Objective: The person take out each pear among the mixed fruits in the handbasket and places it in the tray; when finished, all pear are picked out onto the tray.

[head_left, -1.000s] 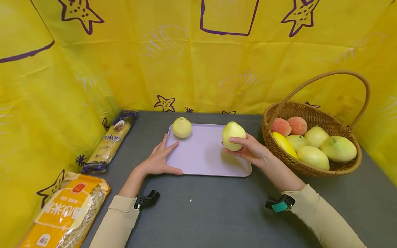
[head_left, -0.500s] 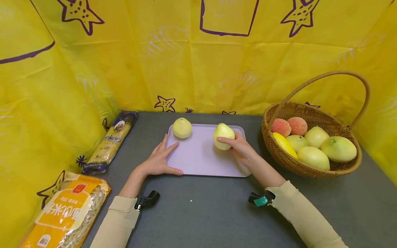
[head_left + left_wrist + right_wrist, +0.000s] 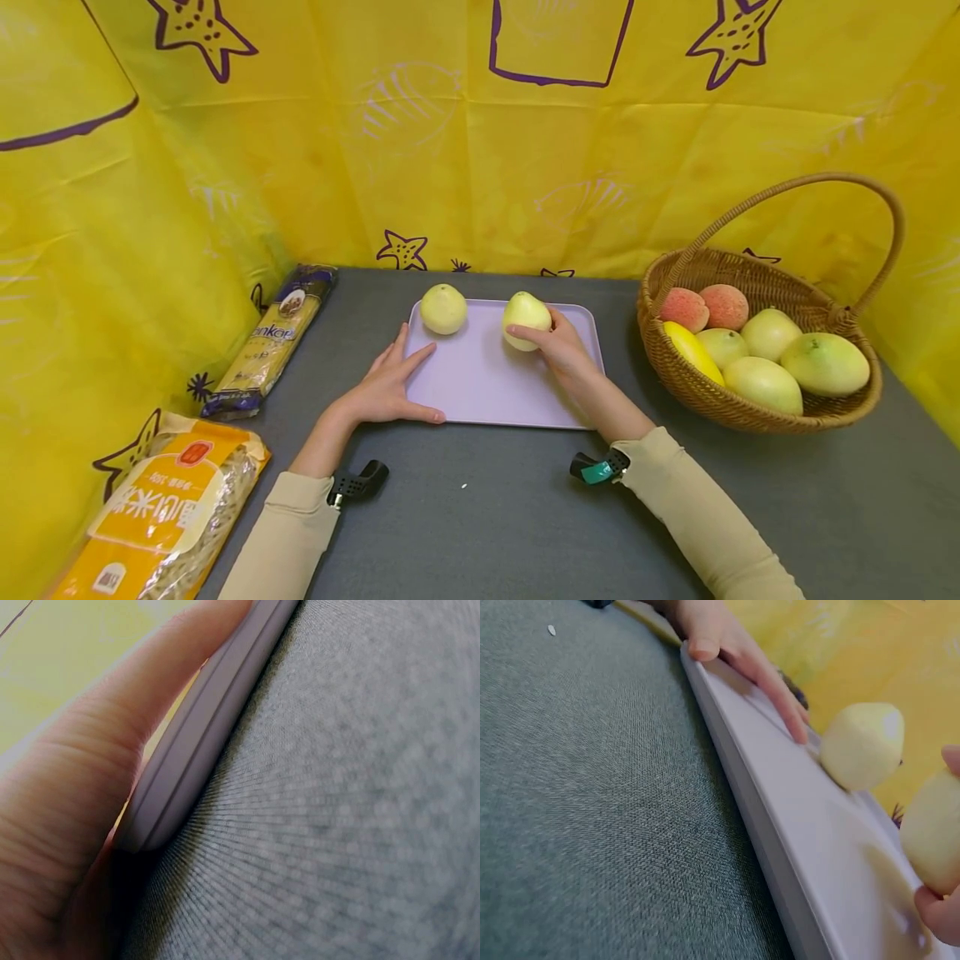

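My right hand [image 3: 566,348] holds a pale yellow-green, pear-shaped fruit [image 3: 524,320] between thumb and fingers, over the right half of a lilac tray [image 3: 480,392]. In the right wrist view, a gap and a shadow show between this fruit [image 3: 934,836] and the tray [image 3: 802,817]. A similar round fruit [image 3: 443,309] sits at the tray's back left corner. Resting on the tray's left edge, my left hand [image 3: 386,387] has its fingers spread, with the thumb along the front rim. The left wrist view shows that thumb [image 3: 161,682] against the tray's side [image 3: 202,742].
At the right stands a wicker basket [image 3: 678,392] with a tall handle, holding peaches [image 3: 724,306], a yellow fruit [image 3: 692,353] and several green ones. A noodle packet [image 3: 273,337] and an orange bag [image 3: 161,508] lie at the left. A yellow curtain [image 3: 480,167] hangs behind.
My right hand has carried the pear-shaped fruit leftward over the tray, away from the basket. My left hand has stayed at the tray's left edge.
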A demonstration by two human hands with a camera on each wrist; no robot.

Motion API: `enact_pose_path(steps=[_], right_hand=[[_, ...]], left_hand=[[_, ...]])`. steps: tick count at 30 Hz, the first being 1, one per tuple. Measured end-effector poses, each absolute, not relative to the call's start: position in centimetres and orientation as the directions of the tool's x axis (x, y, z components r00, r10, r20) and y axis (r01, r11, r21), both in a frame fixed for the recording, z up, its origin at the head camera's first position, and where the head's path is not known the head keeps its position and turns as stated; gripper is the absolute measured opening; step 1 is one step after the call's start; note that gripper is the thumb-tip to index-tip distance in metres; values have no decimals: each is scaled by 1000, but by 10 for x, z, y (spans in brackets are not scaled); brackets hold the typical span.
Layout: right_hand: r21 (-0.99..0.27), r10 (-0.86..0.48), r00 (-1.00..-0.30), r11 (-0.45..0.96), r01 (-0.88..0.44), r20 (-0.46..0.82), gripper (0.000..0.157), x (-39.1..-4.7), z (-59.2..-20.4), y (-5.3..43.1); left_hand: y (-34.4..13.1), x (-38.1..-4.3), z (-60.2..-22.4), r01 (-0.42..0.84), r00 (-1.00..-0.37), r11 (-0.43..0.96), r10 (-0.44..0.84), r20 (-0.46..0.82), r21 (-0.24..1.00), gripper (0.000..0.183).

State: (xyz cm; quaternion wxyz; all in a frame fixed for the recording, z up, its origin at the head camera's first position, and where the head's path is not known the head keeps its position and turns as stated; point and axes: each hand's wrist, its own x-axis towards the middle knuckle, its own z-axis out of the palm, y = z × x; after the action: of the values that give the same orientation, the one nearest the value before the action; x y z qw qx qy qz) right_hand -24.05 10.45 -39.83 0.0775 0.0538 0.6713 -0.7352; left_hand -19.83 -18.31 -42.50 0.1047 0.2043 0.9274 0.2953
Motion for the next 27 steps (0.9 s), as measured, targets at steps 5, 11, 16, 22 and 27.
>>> enact_pose_path(steps=[5, 11, 16, 22, 27], right_hand=[[-985, -2, -986, -16, 169, -169, 76, -246, -402, 100], [-985, 11, -985, 6, 174, -174, 79, -252, -408, 95], [-988, 25, -988, 8, 153, -153, 79, -257, -411, 90], [-990, 31, -990, 26, 140, -139, 79, -260, -412, 83], [-990, 40, -991, 49, 131, -129, 79, -261, -411, 79]], left_hand=[[-183, -199, -425, 316, -895, 744, 440, -75, 589, 113], [-182, -198, -423, 308, -897, 745, 435, -82, 592, 113], [-182, -197, -422, 308, -897, 744, 434, -79, 593, 113], [-182, -197, -423, 305, -898, 745, 432, -81, 593, 113], [-181, -197, -423, 304, -898, 745, 431, -81, 593, 113]])
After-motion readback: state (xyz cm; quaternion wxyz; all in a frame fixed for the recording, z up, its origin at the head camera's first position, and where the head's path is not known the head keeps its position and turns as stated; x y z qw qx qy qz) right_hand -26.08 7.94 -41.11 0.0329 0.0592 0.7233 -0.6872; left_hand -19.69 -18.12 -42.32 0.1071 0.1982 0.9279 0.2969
